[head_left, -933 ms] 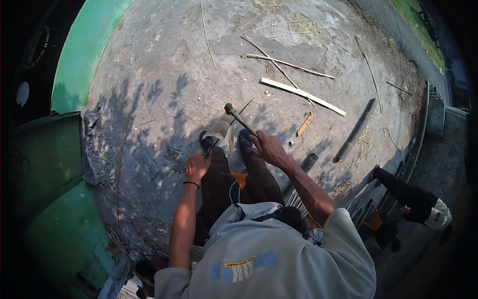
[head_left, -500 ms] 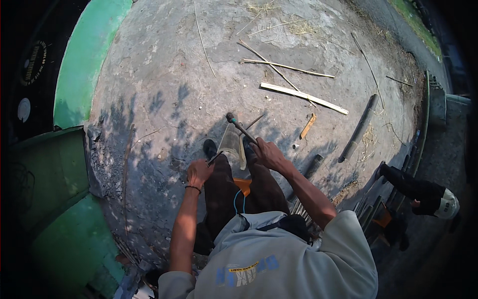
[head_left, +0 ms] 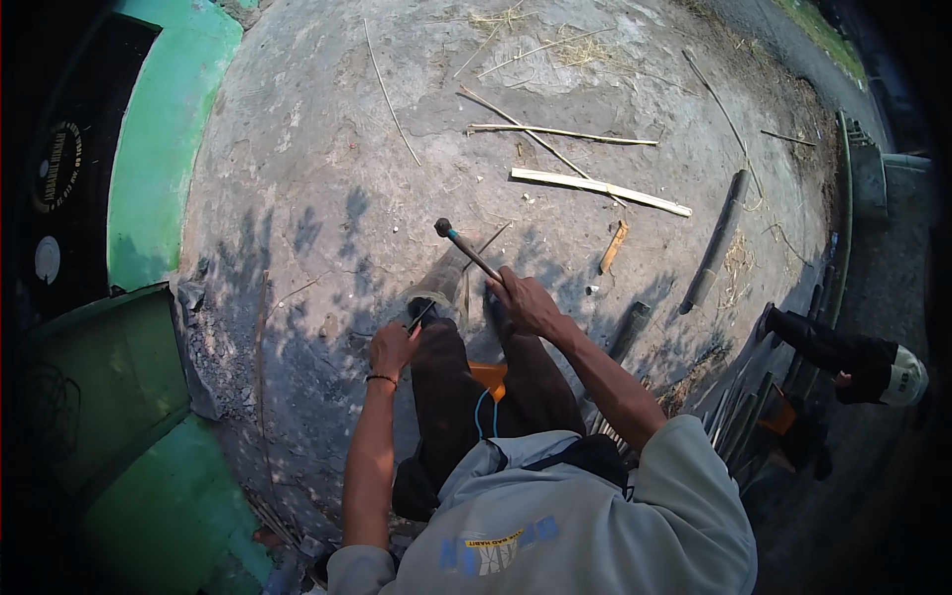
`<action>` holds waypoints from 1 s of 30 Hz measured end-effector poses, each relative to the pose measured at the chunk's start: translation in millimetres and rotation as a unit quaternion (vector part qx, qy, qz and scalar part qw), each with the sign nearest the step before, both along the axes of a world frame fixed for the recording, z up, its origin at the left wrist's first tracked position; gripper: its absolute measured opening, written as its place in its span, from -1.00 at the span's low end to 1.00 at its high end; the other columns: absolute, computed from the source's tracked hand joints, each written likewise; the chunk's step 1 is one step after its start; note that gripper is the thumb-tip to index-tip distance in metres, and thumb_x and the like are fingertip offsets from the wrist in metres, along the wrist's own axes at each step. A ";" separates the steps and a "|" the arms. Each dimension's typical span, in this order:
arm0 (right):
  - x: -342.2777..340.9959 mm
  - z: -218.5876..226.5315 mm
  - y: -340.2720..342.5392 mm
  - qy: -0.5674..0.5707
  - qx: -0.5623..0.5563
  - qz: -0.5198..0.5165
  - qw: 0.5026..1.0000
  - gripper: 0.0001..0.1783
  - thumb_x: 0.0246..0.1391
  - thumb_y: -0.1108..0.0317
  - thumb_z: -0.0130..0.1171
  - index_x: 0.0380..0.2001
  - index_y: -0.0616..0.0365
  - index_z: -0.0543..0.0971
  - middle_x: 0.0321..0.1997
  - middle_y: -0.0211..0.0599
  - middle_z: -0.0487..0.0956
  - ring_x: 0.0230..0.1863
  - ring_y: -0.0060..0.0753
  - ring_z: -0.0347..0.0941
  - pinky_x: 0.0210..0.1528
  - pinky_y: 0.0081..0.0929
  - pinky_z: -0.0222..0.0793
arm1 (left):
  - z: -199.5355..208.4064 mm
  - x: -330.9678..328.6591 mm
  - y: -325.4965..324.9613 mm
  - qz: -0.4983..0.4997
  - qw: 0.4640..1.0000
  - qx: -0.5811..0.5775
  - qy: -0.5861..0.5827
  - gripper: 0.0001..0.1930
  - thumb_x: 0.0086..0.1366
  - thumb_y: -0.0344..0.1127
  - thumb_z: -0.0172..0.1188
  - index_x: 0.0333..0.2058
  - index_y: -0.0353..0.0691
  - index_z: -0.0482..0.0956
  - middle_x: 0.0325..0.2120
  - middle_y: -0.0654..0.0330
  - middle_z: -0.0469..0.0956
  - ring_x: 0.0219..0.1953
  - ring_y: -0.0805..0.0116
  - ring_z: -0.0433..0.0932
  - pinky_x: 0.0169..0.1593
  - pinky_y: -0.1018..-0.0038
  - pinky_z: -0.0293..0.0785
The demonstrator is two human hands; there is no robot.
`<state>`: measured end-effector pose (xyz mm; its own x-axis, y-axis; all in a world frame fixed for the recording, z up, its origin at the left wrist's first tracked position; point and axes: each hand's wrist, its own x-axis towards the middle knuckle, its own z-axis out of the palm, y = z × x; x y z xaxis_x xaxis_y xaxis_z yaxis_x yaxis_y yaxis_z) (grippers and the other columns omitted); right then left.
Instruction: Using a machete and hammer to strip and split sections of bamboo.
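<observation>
Surface: rough grey concrete ground (head_left: 317, 149), shadow-dappled | centre: pale flat strip (head_left: 600, 192) touching thin crossed sticks (head_left: 562, 133) | below strip: short orange-brown piece (head_left: 614, 248) | right: long dark pole (head_left: 716, 241), straw beside it (head_left: 736, 260) | upper left: thin curved stick (head_left: 388, 94)

Hammer (head_left: 474, 256), one: dark head, blue-green band, held aslant. Tapered block (head_left: 434, 281), one: grey-brown, far end beneath the hammer. Thin tool (head_left: 422, 315), one: dark, tilted, perhaps a blade.

The left hand (head_left: 393, 349) and right hand (head_left: 526, 303) both curl closed, the right farther forward.
</observation>
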<state>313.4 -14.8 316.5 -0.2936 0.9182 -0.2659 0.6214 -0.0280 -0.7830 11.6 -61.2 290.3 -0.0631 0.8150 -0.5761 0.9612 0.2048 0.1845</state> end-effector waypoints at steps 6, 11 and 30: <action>4.3 59.5 -16.9 0.133 0.067 -0.109 0.983 -0.74 0.33 0.22 0.07 -0.22 0.19 0.30 -0.58 0.06 0.47 -0.49 0.26 0.48 -0.47 0.05 0.29 | -0.7 5.5 10.9 0.073 0.997 0.001 -0.040 -0.46 0.25 0.15 0.17 -0.44 -0.33 0.69 -0.44 -0.21 0.63 -0.29 -0.24 0.62 -0.21 0.02 0.55; 1.7 -40.4 -2.0 0.005 -0.009 -0.043 0.999 -0.68 0.38 0.11 -0.05 -0.21 0.19 0.32 -0.55 0.10 0.51 -0.49 0.29 0.46 -0.45 0.10 0.30 | -10.2 3.2 23.3 0.047 0.999 0.011 -0.023 -0.45 0.26 0.16 0.15 -0.44 -0.32 0.69 -0.45 -0.22 0.62 -0.29 -0.25 0.61 -0.20 0.01 0.54; -8.1 44.8 28.8 0.189 0.035 -0.148 0.970 -0.72 0.37 0.14 -0.04 -0.17 0.16 0.32 -0.63 0.09 0.46 -0.54 0.26 0.46 -0.48 0.12 0.27 | -23.0 17.2 69.1 0.025 0.999 -0.042 -0.007 -0.46 0.34 0.10 0.06 -0.42 -0.35 0.68 -0.43 -0.27 0.60 -0.24 -0.25 0.60 -0.14 0.03 0.48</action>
